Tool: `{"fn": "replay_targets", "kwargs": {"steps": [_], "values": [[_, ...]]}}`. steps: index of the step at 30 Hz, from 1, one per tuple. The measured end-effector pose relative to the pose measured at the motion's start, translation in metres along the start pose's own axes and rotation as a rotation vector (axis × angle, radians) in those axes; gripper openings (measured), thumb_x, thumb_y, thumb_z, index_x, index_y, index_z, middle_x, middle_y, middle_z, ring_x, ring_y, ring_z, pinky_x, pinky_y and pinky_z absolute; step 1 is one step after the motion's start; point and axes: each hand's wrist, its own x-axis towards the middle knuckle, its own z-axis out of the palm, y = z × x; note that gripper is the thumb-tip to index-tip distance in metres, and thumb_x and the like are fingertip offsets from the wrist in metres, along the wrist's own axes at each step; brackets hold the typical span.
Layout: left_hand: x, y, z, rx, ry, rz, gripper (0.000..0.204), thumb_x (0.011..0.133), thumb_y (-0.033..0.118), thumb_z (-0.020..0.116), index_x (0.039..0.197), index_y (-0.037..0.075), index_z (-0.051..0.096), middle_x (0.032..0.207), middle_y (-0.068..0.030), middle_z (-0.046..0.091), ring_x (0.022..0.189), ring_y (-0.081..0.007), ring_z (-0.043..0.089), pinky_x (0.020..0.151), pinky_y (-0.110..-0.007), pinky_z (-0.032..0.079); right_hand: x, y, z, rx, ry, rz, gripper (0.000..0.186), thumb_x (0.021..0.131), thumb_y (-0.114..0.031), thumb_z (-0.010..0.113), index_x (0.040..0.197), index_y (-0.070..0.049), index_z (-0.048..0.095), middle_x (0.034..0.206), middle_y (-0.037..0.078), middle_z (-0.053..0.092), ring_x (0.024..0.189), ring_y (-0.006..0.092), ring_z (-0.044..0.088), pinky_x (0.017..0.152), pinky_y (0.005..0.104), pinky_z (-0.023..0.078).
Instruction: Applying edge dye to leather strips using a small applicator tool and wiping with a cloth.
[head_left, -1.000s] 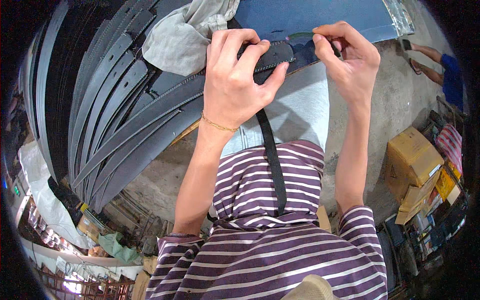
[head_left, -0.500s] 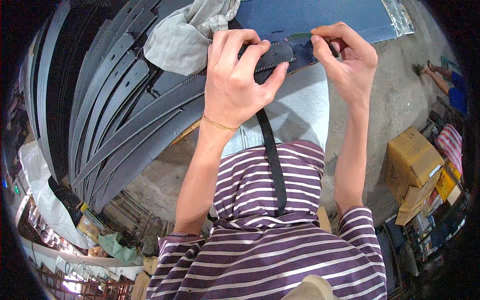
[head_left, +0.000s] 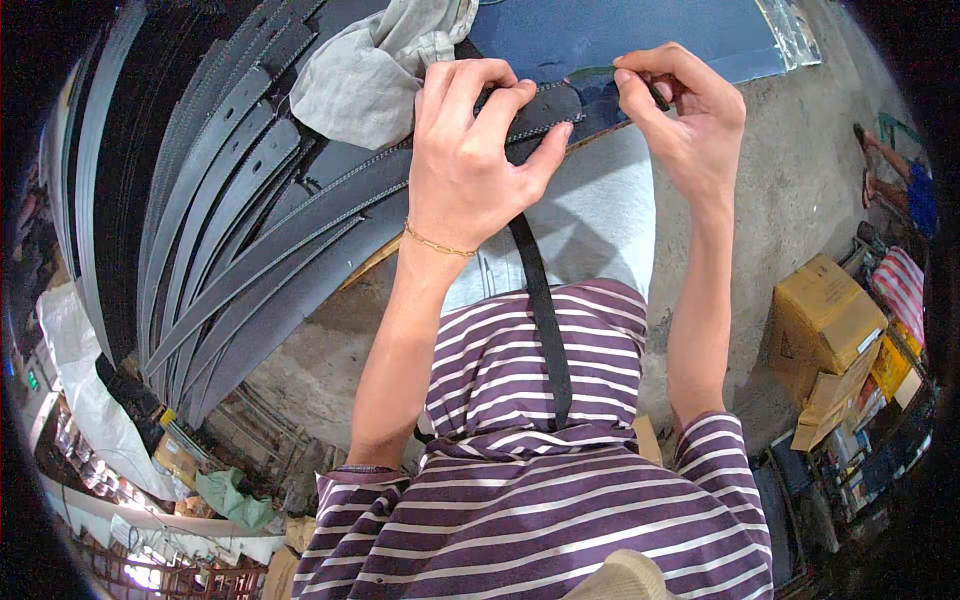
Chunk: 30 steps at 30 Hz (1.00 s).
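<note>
The left hand (head_left: 470, 150) lies palm down on the end of a dark stitched belt strip (head_left: 545, 110), fingers spread over its top edge and the thumb hooked under its near edge, so the grip clamps the strip flat against the blue bench (head_left: 640, 40). Its wrist, with a thin gold bracelet (head_left: 438, 242), bends back toward the body. Just right of the strip's end, the right hand (head_left: 685, 110) is raised and curled, thumb and forefinger pinched on a small dark tool (head_left: 655, 92) at the strip's tip. Left of the strip lie a grey cloth (head_left: 365, 70) and a fan of more belt strips (head_left: 220, 230).
</note>
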Motion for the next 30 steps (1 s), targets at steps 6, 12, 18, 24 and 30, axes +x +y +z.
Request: {"fn": "replay_targets", "kwargs": {"steps": [6,12,18,24,30], "values": [[0.000,0.003,-0.001,-0.018,-0.005,-0.013,0.030,0.067,0.012,0.083,0.091,0.000,0.070,0.096,-0.0100,0.062,0.092,-0.0294,0.057,0.081,-0.039,0.049,0.000,-0.014,-0.003,0.216,0.153,0.158,0.010,0.090,-0.001,0.070,0.098,0.003,0.073,0.079,0.000,0.064,0.068,0.0037,0.051,0.061,0.0193,0.039],[0.002,0.009,-0.015,-0.067,-0.047,-0.039,0.024,0.074,0.011,0.077,0.093,-0.001,0.069,0.101,-0.0121,0.062,0.099,-0.0321,0.058,0.087,-0.041,0.049,-0.017,-0.017,-0.017,0.952,0.239,0.455,0.017,0.093,-0.004,0.068,0.104,0.008,0.069,0.088,0.007,0.066,0.071,0.0079,0.053,0.061,0.0230,0.042],[0.020,-0.007,-0.077,0.468,-0.125,-0.022,0.046,0.082,0.016,0.075,0.127,0.010,0.065,0.136,-0.0140,0.056,0.127,-0.0347,0.051,0.107,-0.045,0.040,-0.035,-0.020,-0.029,1.354,0.122,0.646,0.023,0.100,-0.014,0.061,0.110,0.006,0.062,0.083,0.002,0.060,0.067,0.0061,0.046,0.059,0.0217,0.039],[0.003,-0.048,-0.069,0.393,-0.156,-0.002,0.031,0.081,0.013,0.073,0.110,0.002,0.066,0.126,-0.0181,0.061,0.117,-0.0366,0.058,0.100,-0.045,0.045,-0.045,-0.022,-0.030,1.406,0.063,0.658,0.020,0.101,-0.016,0.059,0.111,0.001,0.062,0.085,0.002,0.061,0.069,0.0069,0.046,0.062,0.0227,0.040],[0.014,-0.001,-0.037,-0.017,0.027,-0.068,0.042,0.080,0.002,0.063,0.122,0.003,0.062,0.109,-0.0200,0.065,0.100,-0.0367,0.063,0.088,-0.043,0.052,-0.069,-0.007,-0.047,1.325,0.142,0.642,0.016,0.102,-0.019,0.058,0.112,-0.008,0.064,0.099,0.004,0.068,0.085,0.0143,0.057,0.072,0.0287,0.044]]}}
